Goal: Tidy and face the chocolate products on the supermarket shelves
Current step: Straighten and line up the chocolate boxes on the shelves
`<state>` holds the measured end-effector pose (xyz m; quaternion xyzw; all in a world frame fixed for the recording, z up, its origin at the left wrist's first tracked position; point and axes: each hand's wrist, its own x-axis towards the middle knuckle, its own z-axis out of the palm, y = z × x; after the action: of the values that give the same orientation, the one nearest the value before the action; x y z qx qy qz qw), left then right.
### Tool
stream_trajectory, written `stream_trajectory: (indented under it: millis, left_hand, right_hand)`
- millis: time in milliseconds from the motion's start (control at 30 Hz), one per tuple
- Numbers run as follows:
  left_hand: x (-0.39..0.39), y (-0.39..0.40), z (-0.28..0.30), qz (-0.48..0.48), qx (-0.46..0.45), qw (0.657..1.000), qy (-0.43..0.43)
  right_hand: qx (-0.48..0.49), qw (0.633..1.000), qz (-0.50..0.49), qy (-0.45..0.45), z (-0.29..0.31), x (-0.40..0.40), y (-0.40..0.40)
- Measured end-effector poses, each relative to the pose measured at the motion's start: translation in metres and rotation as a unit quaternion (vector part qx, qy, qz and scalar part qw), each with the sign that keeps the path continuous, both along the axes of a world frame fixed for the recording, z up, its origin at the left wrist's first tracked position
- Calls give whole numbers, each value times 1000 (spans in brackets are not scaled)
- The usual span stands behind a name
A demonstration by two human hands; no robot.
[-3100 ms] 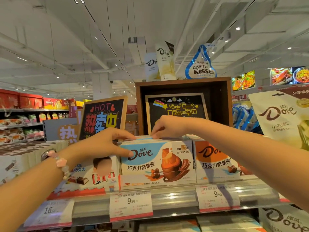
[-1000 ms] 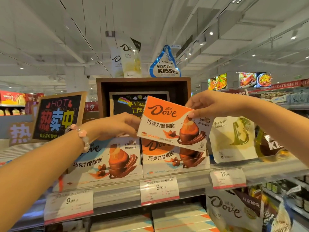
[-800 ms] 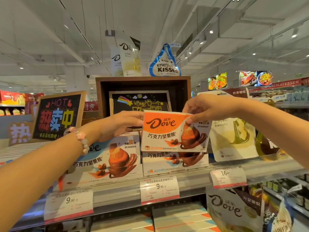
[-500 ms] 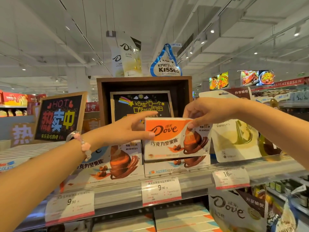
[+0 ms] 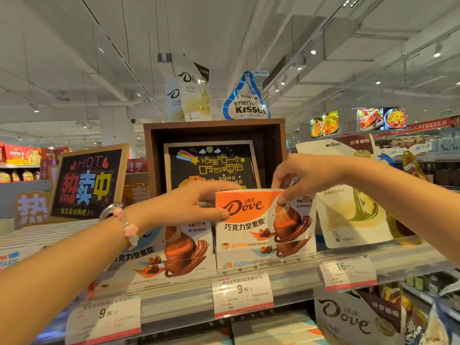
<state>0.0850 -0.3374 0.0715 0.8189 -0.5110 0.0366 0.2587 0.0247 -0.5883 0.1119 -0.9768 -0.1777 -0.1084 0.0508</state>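
Orange Dove box (image 5: pixel 258 220) stands upright at the front of the shelf (image 5: pixel 410 260), face out, on top of another box of the same kind whose lower edge shows beneath it. Left hand (image 5: pixel 191 202) grips the box's upper left corner, thumb on the front face by the logo, fingers reaching over the top edge. Right hand (image 5: pixel 306 175) pinches the upper right part of the box from above, thumb tip pressed on the front, other fingers curled over the top. Blue Dove box (image 5: pixel 174 247) stands just left of it, touching or nearly so, partly hidden by the left forearm. Pale Dove pouch (image 5: pixel 348 215) leans just to the right of the orange box. Price tags (image 5: pixel 242 293) hang along the shelf rail below. Behind the boxes, a wooden crate (image 5: pixel 278 150) holds a chalkboard sign (image 5: pixel 211 165); a Kisses bag (image 5: pixel 246 100) sits on top of the crate. Pink bead bracelet (image 5: pixel 125 224) on the left wrist.
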Motion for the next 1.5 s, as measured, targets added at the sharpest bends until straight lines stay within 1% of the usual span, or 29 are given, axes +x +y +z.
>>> stream_trajectory:
  millis: [167,333,433,500,567,633,733,933,1167,1233,1300,1367,1467,1500]
  left_hand:
    - [1,-1,-1,15,27,999,-30]
    - [5,0,0,45,70,993,-81]
    - [6,0,0,57,65,993,-77]
    - [6,0,1,60,61,994,-72]
    - [6,-1,2,56,62,994,-72]
    - [6,-1,4,56,61,994,-73]
    - [8,0,6,52,52,995,-70]
    - [2,-1,9,26,39,998,-42]
    - [2,-3,6,50,33,997,-45]
    - [0,-7,5,55,15,998,-37]
    - [-2,-15,4,68,-4,997,-40]
    - [-3,-21,2,73,13,997,-38]
    - [-3,-25,1,68,65,995,15]
    - [-2,-26,1,81,86,993,15]
  right_hand:
    - [7,1000,5,8,1,4,-2]
    - [3,999,40,30,-6,9,5]
    - [-2,1000,13,29,-7,11,6]
    - [-9,998,-11,64,-9,13,6]
    - [-22,993,5,117,-12,16,7]
    - [-28,990,26,135,-16,18,10]
    - [-28,991,42,122,-13,19,11]
    - [-21,990,48,133,-8,20,10]
    - [-30,991,61,113,-10,15,9]
    - [-36,992,61,103,-12,13,9]
    - [-63,993,54,84,-16,13,10]
    - [-80,994,40,66,-23,13,9]
    - [-88,995,32,35,-33,11,5]
    - [-93,995,32,24,-35,10,4]
